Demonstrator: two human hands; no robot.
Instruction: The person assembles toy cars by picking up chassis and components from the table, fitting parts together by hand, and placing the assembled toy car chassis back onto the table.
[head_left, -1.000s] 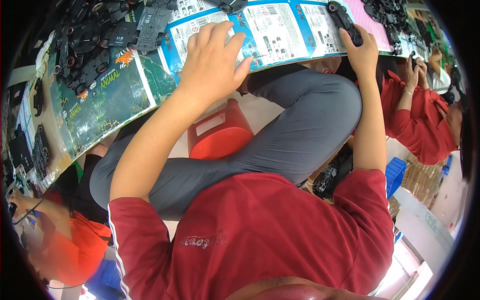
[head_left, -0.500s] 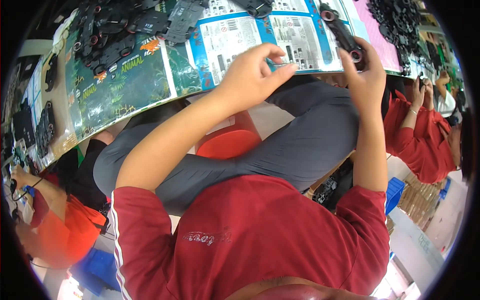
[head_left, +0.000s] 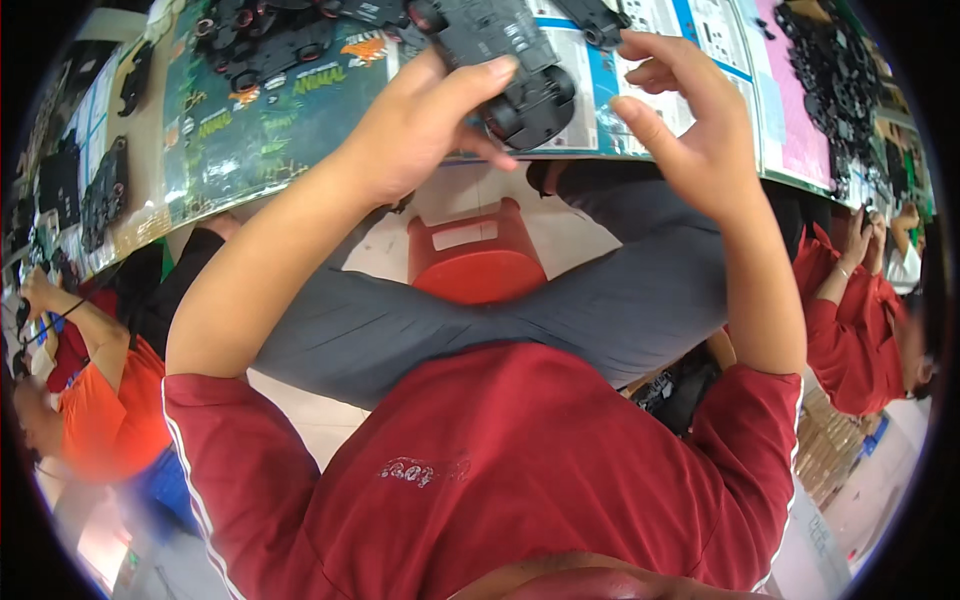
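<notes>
A black plastic toy-car chassis (head_left: 500, 45) with wheels is in my left hand (head_left: 415, 130). It is tilted over the table's near edge, with my thumb pressed on top and the other fingers partly hidden beneath. My right hand (head_left: 695, 125) is to the right of it, empty, with thumb and fingers apart and slightly curled. Just beyond its fingertips a second black car part (head_left: 597, 22) lies on the printed sheets.
More black chassis (head_left: 265, 45) are heaped at the far left of the table (head_left: 250, 160). Small black parts (head_left: 825, 85) are piled on a pink sheet at the right. A red stool (head_left: 478, 270) stands under the table edge. Co-workers sit at both sides.
My left hand has gone from a pinch to holding a chassis, farther left. My right hand has come away from the chassis it was on and opened. The view has shifted slightly.
</notes>
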